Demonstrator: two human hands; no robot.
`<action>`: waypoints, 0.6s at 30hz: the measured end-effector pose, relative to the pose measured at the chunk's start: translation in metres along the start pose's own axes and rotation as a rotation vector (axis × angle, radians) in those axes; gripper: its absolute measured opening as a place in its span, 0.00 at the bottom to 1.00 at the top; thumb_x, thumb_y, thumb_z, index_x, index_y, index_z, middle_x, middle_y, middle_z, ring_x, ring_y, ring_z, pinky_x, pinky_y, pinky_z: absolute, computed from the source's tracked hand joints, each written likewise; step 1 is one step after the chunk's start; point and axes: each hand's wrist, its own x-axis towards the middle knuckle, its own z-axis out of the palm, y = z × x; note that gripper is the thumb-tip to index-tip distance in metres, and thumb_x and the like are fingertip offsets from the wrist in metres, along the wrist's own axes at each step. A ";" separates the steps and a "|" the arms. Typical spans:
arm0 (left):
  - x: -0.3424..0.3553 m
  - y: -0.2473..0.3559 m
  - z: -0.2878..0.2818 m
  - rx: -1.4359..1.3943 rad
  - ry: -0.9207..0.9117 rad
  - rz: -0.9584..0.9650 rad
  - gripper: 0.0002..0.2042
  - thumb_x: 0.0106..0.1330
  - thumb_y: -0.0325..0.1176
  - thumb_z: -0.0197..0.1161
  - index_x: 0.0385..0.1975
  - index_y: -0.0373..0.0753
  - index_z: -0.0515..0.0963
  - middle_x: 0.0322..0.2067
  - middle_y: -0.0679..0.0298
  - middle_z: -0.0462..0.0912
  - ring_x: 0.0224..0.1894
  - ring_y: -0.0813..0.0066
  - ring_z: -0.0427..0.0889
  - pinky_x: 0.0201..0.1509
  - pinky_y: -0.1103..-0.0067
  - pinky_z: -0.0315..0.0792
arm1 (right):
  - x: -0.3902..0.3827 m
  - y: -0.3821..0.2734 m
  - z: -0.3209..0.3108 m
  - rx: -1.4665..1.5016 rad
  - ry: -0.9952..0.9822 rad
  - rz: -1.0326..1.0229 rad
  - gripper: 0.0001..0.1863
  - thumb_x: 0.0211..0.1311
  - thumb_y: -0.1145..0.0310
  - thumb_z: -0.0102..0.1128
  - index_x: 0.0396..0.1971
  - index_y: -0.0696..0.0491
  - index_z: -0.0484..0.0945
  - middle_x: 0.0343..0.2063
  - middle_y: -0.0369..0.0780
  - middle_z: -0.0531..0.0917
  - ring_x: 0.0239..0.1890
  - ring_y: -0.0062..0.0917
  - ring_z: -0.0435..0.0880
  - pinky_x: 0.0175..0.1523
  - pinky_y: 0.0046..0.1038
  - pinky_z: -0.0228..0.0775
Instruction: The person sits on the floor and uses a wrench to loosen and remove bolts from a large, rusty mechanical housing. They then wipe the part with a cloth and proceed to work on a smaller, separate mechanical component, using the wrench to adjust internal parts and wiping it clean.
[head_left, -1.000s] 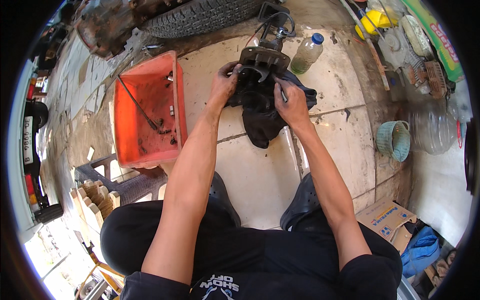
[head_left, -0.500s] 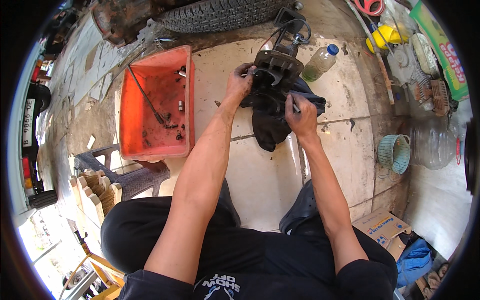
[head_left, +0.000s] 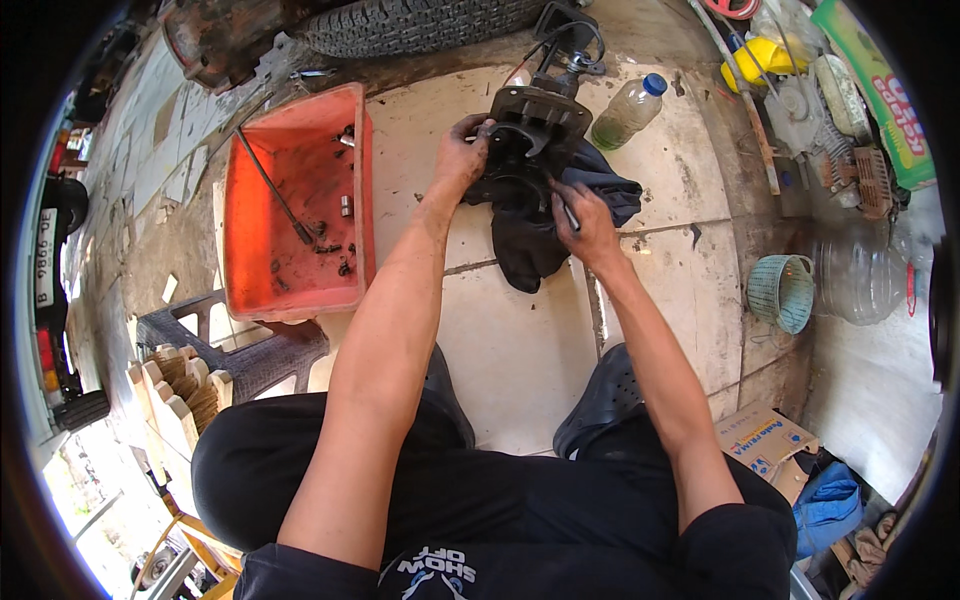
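A black metal mechanical housing with a flange plate and curved openings stands on the tiles in front of me. The fingers of my left hand grip its left edge; their tips look dark with grime. At its near right side, my right hand is closed on a short, slim grey tool, whose far end is hidden against the dark metal. Beneath the housing lies a crumpled black cloth. A cable loops over the housing's far end.
An orange-red tray on the left holds a long dark rod and small metal parts. A plastic bottle with a blue cap lies right of the housing. Farther right is a green basket; a tire lies at the back.
The whole view has shifted slightly, so things sit a little farther left. My left hand keeps its grip, and my right hand still holds the slim tool beside the housing.
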 end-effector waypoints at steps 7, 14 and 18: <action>-0.007 0.009 0.003 0.026 -0.038 -0.057 0.20 0.68 0.48 0.58 0.49 0.38 0.81 0.41 0.51 0.86 0.45 0.60 0.83 0.51 0.72 0.73 | 0.009 0.011 0.009 0.046 0.311 -0.227 0.08 0.59 0.73 0.61 0.36 0.60 0.82 0.30 0.52 0.83 0.35 0.46 0.83 0.41 0.38 0.75; -0.008 0.003 0.012 0.044 -0.018 -0.020 0.23 0.69 0.50 0.57 0.48 0.34 0.80 0.41 0.51 0.85 0.44 0.61 0.83 0.51 0.72 0.73 | -0.001 0.016 -0.003 0.114 0.058 -0.002 0.10 0.60 0.75 0.59 0.40 0.61 0.80 0.31 0.52 0.82 0.35 0.48 0.82 0.40 0.39 0.74; -0.007 -0.011 0.006 -0.040 0.009 -0.012 0.24 0.70 0.50 0.57 0.47 0.32 0.80 0.41 0.50 0.85 0.45 0.62 0.83 0.52 0.73 0.72 | 0.009 0.006 0.003 0.072 0.198 -0.191 0.09 0.61 0.76 0.58 0.40 0.61 0.80 0.30 0.51 0.82 0.34 0.47 0.81 0.40 0.40 0.74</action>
